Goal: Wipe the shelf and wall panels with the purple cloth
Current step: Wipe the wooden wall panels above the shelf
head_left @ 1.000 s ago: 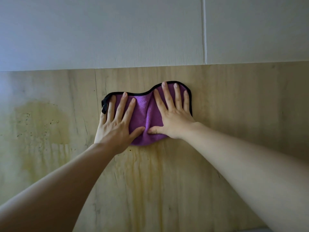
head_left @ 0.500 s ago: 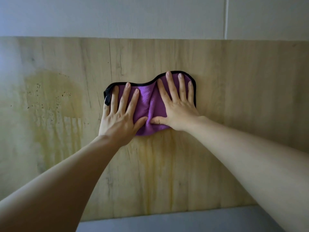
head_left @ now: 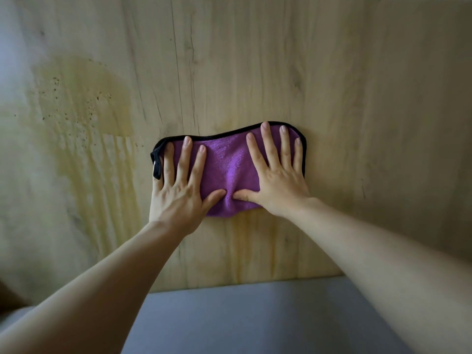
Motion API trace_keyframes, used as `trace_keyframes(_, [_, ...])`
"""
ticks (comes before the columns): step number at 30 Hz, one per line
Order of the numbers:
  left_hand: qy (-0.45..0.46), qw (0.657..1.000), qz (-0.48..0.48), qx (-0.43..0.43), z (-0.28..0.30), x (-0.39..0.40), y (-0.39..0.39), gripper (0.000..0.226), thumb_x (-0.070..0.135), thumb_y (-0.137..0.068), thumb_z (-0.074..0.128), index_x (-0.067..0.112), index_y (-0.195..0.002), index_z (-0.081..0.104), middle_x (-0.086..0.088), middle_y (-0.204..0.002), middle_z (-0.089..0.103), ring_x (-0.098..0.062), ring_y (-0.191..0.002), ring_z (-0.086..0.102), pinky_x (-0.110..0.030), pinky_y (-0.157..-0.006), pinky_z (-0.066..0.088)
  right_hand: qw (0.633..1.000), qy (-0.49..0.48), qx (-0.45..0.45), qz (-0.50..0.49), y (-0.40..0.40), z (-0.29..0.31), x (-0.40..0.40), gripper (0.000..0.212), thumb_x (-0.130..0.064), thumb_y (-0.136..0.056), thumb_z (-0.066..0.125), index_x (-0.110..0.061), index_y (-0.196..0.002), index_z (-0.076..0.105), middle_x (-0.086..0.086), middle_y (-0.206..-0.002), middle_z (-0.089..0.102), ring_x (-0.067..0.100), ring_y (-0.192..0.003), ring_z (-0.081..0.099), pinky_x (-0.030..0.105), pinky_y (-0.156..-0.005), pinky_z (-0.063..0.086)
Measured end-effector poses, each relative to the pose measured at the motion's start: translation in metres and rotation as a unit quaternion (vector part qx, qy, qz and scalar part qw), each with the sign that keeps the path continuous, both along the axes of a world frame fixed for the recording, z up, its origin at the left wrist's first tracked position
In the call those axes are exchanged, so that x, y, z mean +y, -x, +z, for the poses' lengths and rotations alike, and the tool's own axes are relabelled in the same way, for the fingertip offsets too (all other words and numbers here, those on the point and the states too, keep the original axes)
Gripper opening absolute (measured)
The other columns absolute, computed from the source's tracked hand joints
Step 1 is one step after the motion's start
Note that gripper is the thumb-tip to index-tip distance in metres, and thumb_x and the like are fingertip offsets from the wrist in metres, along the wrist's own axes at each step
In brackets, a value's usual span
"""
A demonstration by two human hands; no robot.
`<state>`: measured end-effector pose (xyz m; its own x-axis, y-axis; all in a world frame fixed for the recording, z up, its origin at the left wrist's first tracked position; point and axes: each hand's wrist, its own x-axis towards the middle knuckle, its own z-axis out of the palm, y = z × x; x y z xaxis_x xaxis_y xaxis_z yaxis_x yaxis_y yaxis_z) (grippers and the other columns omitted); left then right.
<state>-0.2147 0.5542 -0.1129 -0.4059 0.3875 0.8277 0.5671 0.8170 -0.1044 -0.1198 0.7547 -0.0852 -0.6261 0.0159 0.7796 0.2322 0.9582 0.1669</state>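
The wood panel (head_left: 332, 85) fills most of the view, pale with upright grain lines. A yellowish stain (head_left: 84, 103) with dark specks and downward streaks marks it well to the left of the cloth, and fainter yellow streaks run down the panel below the cloth. Under the panel's lower edge lies a grey surface (head_left: 242, 318).

Both bare forearms reach up from the bottom corners toward the cloth.

The purple cloth (head_left: 228, 169), edged in black, lies flat against the panel near its middle, its top edge wavy and higher on the right. A black tab hangs at its left corner.

The left hand (head_left: 178, 190) presses flat on the left part of the cloth, grip spread, fingers straight and apart; its outer edge lies off the cloth on the bare wood. The right hand (head_left: 278, 175) presses flat on the right part of the cloth, grip likewise spread, fingertips reaching almost to the top hem. The two thumbs point at each other near the cloth's lower middle, close but not touching, with a small fold of fabric bunched between them.
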Motion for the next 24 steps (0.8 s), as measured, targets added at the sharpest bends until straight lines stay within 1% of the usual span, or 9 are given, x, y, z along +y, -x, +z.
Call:
trace_keyframes(2, [-0.004, 1.0, 0.0, -0.004, -0.014, -0.004, 0.0, 0.093, 0.082, -0.086, 0.019, 0.031, -0.154, -0.019, 0.004, -0.16, -0.031, -0.03, -0.15, -0.017, -0.054, -0.121, 0.008, 1.0, 0.003, -0.005, 0.0, -0.001, -0.016, -0.003, 0.122, -0.091, -0.068, 0.036, -0.028, -0.154, -0.024, 0.001, -0.157, -0.04, 0.033, -0.144, -0.036, 0.054, -0.115, -0.025])
trace_keyframes(5, [-0.006, 1.0, 0.0, -0.009, -0.034, -0.009, 0.001, 0.094, 0.082, -0.086, 0.021, 0.031, -0.154, -0.02, 0.004, -0.161, -0.03, -0.023, -0.145, -0.032, -0.056, -0.12, 0.012, 1.0, 0.003, -0.011, 0.004, -0.001, -0.044, -0.005, 0.12, -0.089, -0.071, 0.037, -0.027, -0.156, -0.019, 0.003, -0.159, -0.037, 0.035, -0.146, -0.032, 0.055, -0.116, -0.022])
trace_keyframes(6, [-0.004, 1.0, 0.001, -0.01, -0.039, -0.01, 0.001, 0.095, 0.082, -0.086, 0.022, 0.031, -0.154, -0.019, 0.004, -0.161, -0.028, -0.023, -0.144, -0.033, -0.056, -0.119, 0.014, 1.0, 0.004, -0.012, 0.004, -0.002, -0.053, -0.005, 0.119, -0.088, -0.071, 0.038, -0.026, -0.157, -0.018, 0.003, -0.16, -0.035, 0.035, -0.147, -0.03, 0.056, -0.117, -0.02])
trace_keyframes(8, [0.003, 1.0, 0.002, -0.012, -0.052, -0.012, 0.0, 0.095, 0.081, -0.086, 0.024, 0.03, -0.155, -0.017, 0.003, -0.163, -0.025, -0.023, -0.145, -0.032, -0.057, -0.118, 0.019, 1.0, 0.006, -0.012, 0.005, -0.001, -0.069, -0.006, 0.119, -0.088, -0.071, 0.039, -0.026, -0.157, -0.015, 0.004, -0.162, -0.03, 0.036, -0.149, -0.027, 0.057, -0.117, -0.018])
trace_keyframes(11, [0.011, 1.0, 0.005, -0.018, -0.073, -0.015, -0.001, 0.096, 0.081, -0.086, 0.027, 0.03, -0.156, -0.014, 0.002, -0.164, -0.021, -0.023, -0.146, -0.029, -0.057, -0.116, 0.022, 1.0, 0.009, -0.015, 0.004, -0.001, -0.091, -0.009, 0.119, -0.088, -0.071, 0.038, -0.026, -0.157, -0.015, 0.005, -0.164, -0.026, 0.036, -0.149, -0.025, 0.056, -0.118, -0.019])
trace_keyframes(15, [0.011, 1.0, 0.005, -0.026, -0.095, -0.017, 0.0, 0.095, 0.081, -0.086, 0.027, 0.03, -0.157, -0.01, 0.002, -0.165, -0.017, -0.025, -0.148, -0.025, -0.057, -0.114, 0.022, 1.0, 0.012, -0.011, 0.003, 0.0, -0.113, -0.011, 0.12, -0.088, -0.07, 0.04, -0.026, -0.158, -0.013, 0.006, -0.165, -0.025, 0.036, -0.15, -0.024, 0.056, -0.118, -0.019])
trace_keyframes(20, [0.013, 0.999, -0.002, -0.034, -0.112, -0.018, 0.0, 0.095, 0.079, -0.085, 0.028, 0.031, -0.157, -0.009, 0.002, -0.165, -0.015, -0.026, -0.149, -0.021, -0.058, -0.115, 0.021, 1.0, 0.002, -0.001, -0.003, 0.0, -0.132, -0.012, 0.121, -0.087, -0.069, 0.044, -0.023, -0.159, -0.006, 0.009, -0.166, -0.016, 0.039, -0.151, -0.016, 0.057, -0.118, -0.017])
trace_keyframes(22, [0.02, 0.999, -0.008, -0.028, -0.12, -0.019, 0.0, 0.095, 0.079, -0.085, 0.03, 0.031, -0.157, -0.009, 0.002, -0.165, -0.016, -0.028, -0.15, -0.018, -0.056, -0.116, 0.017, 1.0, 0.001, -0.003, -0.008, -0.001, -0.141, -0.013, 0.121, -0.087, -0.069, 0.044, -0.021, -0.159, -0.002, 0.012, -0.166, -0.01, 0.04, -0.151, -0.013, 0.062, -0.119, -0.008])
trace_keyframes(24, [0.028, 0.999, -0.017, -0.015, -0.131, -0.022, 0.002, 0.094, 0.078, -0.085, 0.03, 0.03, -0.157, -0.008, 0.001, -0.165, -0.014, -0.032, -0.15, -0.007, -0.055, -0.114, 0.015, 1.0, -0.003, -0.009, -0.017, -0.001, -0.152, -0.015, 0.123, -0.088, -0.067, 0.047, -0.019, -0.159, 0.004, 0.015, -0.166, -0.001, 0.044, -0.15, -0.002, 0.065, -0.115, 0.004])
